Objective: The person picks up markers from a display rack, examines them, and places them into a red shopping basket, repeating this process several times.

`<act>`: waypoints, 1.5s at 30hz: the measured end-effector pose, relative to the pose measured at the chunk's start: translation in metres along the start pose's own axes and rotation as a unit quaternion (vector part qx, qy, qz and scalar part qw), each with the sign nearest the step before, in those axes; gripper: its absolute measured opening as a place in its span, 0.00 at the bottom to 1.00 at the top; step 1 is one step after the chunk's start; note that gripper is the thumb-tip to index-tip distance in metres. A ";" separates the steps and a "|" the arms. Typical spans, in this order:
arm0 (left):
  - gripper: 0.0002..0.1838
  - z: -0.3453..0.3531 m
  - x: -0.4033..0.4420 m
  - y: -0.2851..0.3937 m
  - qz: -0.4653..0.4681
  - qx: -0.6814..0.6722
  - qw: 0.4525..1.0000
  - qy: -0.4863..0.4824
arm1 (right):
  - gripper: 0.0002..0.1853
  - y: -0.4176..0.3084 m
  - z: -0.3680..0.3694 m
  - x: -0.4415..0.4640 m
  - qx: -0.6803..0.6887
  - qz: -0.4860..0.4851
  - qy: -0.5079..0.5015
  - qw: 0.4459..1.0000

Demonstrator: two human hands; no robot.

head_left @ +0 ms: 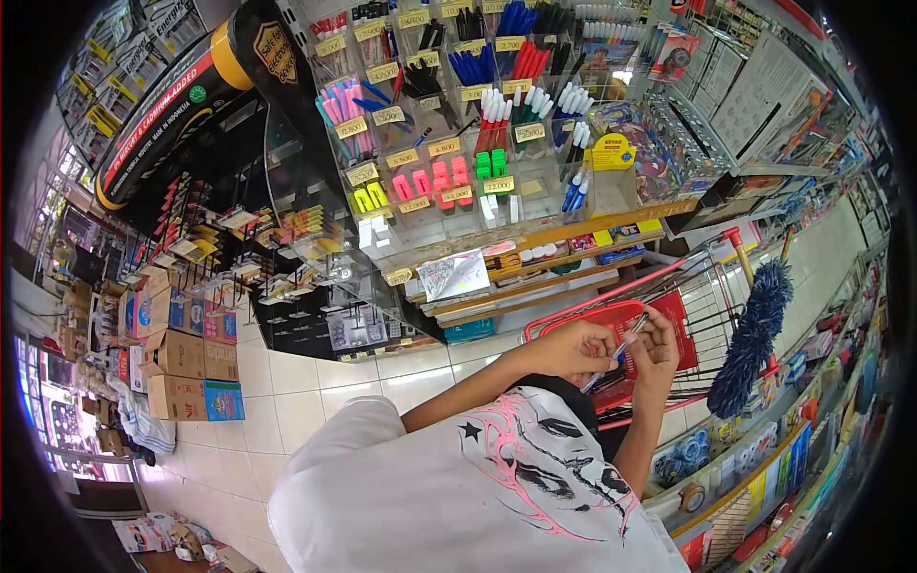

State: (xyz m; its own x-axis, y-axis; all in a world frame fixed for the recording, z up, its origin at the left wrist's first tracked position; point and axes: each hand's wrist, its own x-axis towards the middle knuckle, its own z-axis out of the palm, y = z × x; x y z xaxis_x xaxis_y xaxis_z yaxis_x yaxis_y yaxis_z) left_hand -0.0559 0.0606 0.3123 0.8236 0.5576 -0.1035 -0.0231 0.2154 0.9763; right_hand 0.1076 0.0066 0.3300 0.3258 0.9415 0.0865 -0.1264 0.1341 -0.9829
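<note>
My left hand (578, 351) is closed, thumb and fingertips pinched together in front of my chest. Facing it, my right hand (655, 346) has its fingers curled around a slim pen-like item (621, 354) with blue and pale parts. The left fingertips meet the lower part of this item; fingers cover much of it, so its exact kind is unclear. Directly beneath both hands is a red shopping basket (594, 316) in a wire shopping cart (712, 296).
A pen rack (449, 124) with priced compartments of pens and highlighters (451, 177) stands ahead. A blue fluffy duster (755, 339) hangs at the cart's right. Stocked shelves (764, 477) run along the right, a black battery display (181, 115) and cardboard boxes (177, 353) at left.
</note>
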 end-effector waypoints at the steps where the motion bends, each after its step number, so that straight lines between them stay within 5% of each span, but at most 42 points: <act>1: 0.10 -0.001 -0.001 0.001 0.018 0.010 1.000 -0.002 | 0.19 -0.001 0.000 -0.001 0.005 0.008 -0.010 1.000; 10: 0.10 -0.011 -0.008 0.002 0.012 0.097 0.995 -0.023 | 0.13 0.025 -0.021 0.001 -0.007 0.039 -0.004 0.999; 12: 0.11 -0.037 -0.011 0.011 0.105 0.208 0.972 0.027 | 0.13 0.026 -0.023 0.002 0.027 0.061 0.011 0.998; 14: 0.12 -0.080 -0.016 0.027 0.216 0.349 0.895 0.175 | 0.17 0.025 -0.024 0.003 -0.014 0.075 0.059 0.995; 16: 0.10 -0.131 -0.041 0.078 0.110 0.231 0.933 0.252 | 0.17 0.053 -0.048 0.002 -0.045 0.089 0.049 0.994; 18: 0.11 -0.171 -0.070 0.131 0.240 0.338 0.810 0.414 | 0.17 0.109 -0.086 -0.003 -0.074 0.104 0.039 0.991; 19: 0.09 -0.186 -0.088 0.161 0.251 0.297 0.799 0.459 | 0.20 0.148 -0.111 -0.007 -0.156 0.094 0.006 0.983; 21: 0.07 -0.229 -0.117 0.206 0.343 0.352 0.692 0.529 | 0.23 0.173 -0.133 -0.027 -0.300 0.140 -0.048 0.942; 23: 0.27 -0.253 -0.128 0.242 0.429 0.340 0.625 0.556 | 0.24 0.195 -0.153 -0.058 -0.360 0.198 -0.071 0.909; 26: 0.36 -0.301 -0.142 0.272 0.417 0.418 0.553 0.588 | 0.22 0.245 -0.179 -0.084 -0.428 0.229 -0.136 0.864; 28: 0.37 -0.322 -0.146 0.282 0.327 0.580 0.420 0.616 | 0.19 0.242 -0.170 -0.097 -0.550 0.203 -0.137 0.798; 33: 0.33 -0.386 -0.150 0.273 0.205 0.614 0.447 0.617 | 0.15 0.266 -0.162 -0.101 -0.500 0.221 -0.101 0.831; 37: 0.27 -0.394 -0.148 0.265 0.142 0.599 0.456 0.642 | 0.12 0.263 -0.152 -0.103 -0.596 0.184 -0.101 0.775; 45: 0.20 -0.413 -0.154 0.262 0.150 0.590 0.485 0.628 | 0.12 0.267 -0.157 -0.104 -0.576 0.174 -0.092 0.793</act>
State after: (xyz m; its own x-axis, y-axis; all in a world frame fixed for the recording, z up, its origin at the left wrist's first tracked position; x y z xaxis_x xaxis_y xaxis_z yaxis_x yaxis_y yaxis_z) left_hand -0.4228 0.3624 0.5054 -0.1277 0.6309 0.7653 0.9152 -0.2225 0.3361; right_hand 0.1871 -0.1046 0.0334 0.3034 0.9032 -0.3036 0.7966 -0.4152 -0.4394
